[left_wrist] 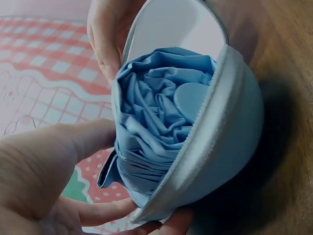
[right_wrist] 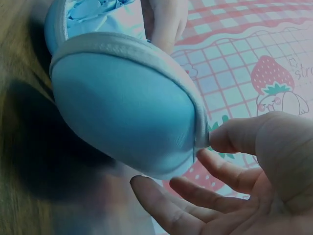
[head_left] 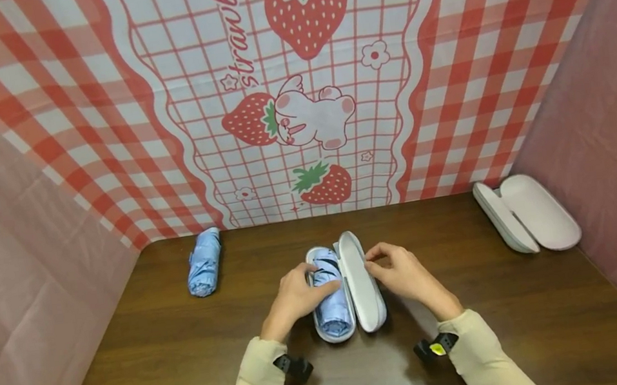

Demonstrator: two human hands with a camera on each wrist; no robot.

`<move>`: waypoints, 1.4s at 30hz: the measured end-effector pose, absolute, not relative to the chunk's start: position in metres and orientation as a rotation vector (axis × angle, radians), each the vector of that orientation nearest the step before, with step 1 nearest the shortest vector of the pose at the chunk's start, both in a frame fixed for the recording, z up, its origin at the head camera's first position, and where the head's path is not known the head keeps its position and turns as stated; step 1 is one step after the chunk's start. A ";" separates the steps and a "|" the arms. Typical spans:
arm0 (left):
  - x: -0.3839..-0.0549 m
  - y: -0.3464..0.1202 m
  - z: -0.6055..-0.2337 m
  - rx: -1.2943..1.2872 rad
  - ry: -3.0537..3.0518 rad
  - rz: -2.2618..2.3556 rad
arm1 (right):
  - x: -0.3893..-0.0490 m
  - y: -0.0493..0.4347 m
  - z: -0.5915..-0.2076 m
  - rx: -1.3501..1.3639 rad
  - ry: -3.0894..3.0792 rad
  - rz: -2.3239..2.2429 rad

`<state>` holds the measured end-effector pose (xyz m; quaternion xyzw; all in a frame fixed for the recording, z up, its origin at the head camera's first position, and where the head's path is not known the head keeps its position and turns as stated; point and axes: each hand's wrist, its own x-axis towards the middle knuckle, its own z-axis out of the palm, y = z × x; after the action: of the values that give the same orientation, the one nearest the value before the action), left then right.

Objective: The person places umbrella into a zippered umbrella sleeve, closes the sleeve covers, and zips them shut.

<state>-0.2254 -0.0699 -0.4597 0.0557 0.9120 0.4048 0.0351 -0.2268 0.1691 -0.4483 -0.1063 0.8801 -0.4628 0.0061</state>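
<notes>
A folded light blue umbrella (head_left: 334, 309) with dark markings lies in the left half of an opened zip case (head_left: 367, 305). The case is pale blue outside and whitish inside. My left hand (head_left: 298, 294) grips that half from the left, its thumb across the umbrella and its fingers at the case's outer side. In the left wrist view, the umbrella's bunched fabric (left_wrist: 149, 105) and round end cap (left_wrist: 192, 102) show above the zipper edge. On the other side, my right hand (head_left: 403, 271) pinches the rim of the lid half (right_wrist: 122, 107) between thumb and finger.
Another folded blue umbrella (head_left: 204, 263) lies at the back left of the brown wooden table (head_left: 162, 368). A second opened case (head_left: 542, 214) sits at the back right. A strawberry-patterned cloth (head_left: 300, 174) rises behind the table, with pinkish cloth on both sides.
</notes>
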 end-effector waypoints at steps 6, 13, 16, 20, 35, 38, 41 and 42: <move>-0.228 -0.077 -0.464 0.118 2.735 1.359 | -0.227 0.165 -0.450 -0.327 2.636 -1.572; -0.225 -0.083 -0.468 0.090 2.614 1.447 | -0.225 0.164 -0.455 -0.433 2.567 -1.661; -0.224 -0.083 -0.471 0.075 2.552 1.486 | -0.223 0.165 -0.458 -0.474 2.580 -1.647; -0.223 -0.082 -0.475 0.057 2.430 1.559 | -0.221 0.167 -0.461 -0.454 2.598 -1.602; -0.225 -0.083 -0.474 0.076 2.271 1.640 | -0.219 0.163 -0.458 -0.439 2.466 -1.662; -0.226 -0.084 -0.472 0.099 2.244 1.654 | -0.220 0.161 -0.456 -0.479 2.462 -1.665; -0.227 -0.085 -0.470 0.116 2.225 1.660 | -0.221 0.158 -0.455 -0.532 2.493 -1.647; -0.228 -0.085 -0.470 0.119 2.224 1.657 | -0.221 0.157 -0.455 -0.545 2.508 -1.638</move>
<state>-0.2277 -0.0854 -0.4695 0.0420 0.7878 0.5870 0.1815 -0.2211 0.1572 -0.4550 -0.1789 0.8227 -0.5374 0.0486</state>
